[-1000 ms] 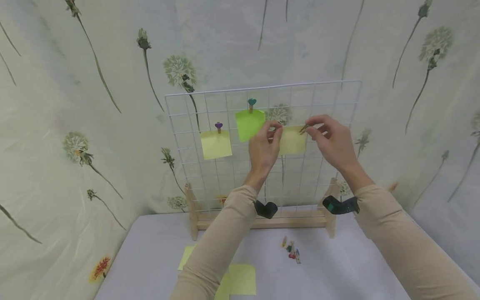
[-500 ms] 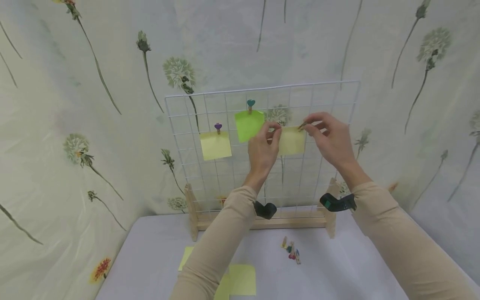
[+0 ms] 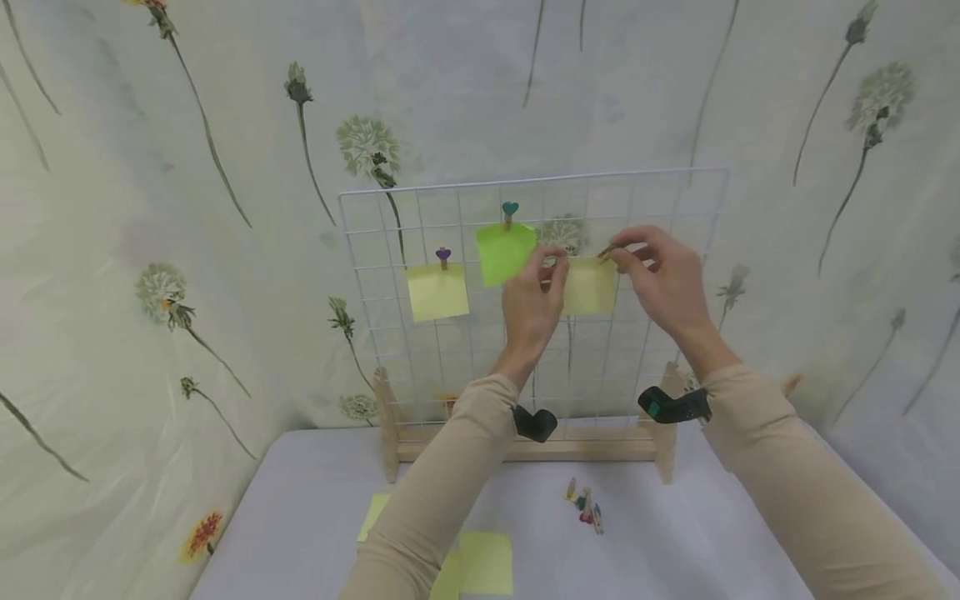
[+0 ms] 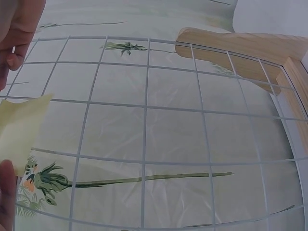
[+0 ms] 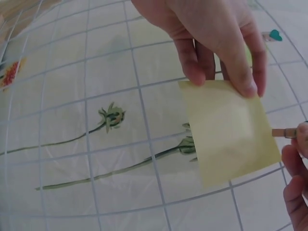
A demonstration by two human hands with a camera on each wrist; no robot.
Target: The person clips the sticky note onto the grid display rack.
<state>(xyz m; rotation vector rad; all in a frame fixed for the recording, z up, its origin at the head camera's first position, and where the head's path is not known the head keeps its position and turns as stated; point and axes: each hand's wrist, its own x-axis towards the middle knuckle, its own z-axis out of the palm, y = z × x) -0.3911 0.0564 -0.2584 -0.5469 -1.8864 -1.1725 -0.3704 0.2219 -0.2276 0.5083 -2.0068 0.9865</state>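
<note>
My left hand (image 3: 534, 304) pinches a pale yellow sticky note (image 3: 589, 287) by its top left corner, in front of a white wire grid (image 3: 622, 350). In the right wrist view the thumb lies on the note's front. My right hand (image 3: 663, 279) pinches a small wooden clothespin (image 5: 284, 133), whose tip is at the note's edge near the top right corner. To the left, a green sticky note (image 3: 504, 257) hangs under a teal heart clothespin (image 3: 510, 209). Another yellow sticky note (image 3: 438, 293) hangs from a purple heart clothespin (image 3: 443, 254).
The grid stands in a wooden base (image 3: 585, 451) on a white-covered table (image 3: 300, 500). Several small clothespins (image 3: 587, 507) lie in front of it. More yellow notes (image 3: 486, 563) lie near the left forearm. A dandelion-print cloth (image 3: 225, 333) hangs behind.
The clothespin in my right hand has shifted slightly left and up along the note's top edge. My left hand keeps its hold on the note. The head view has tilted a little.
</note>
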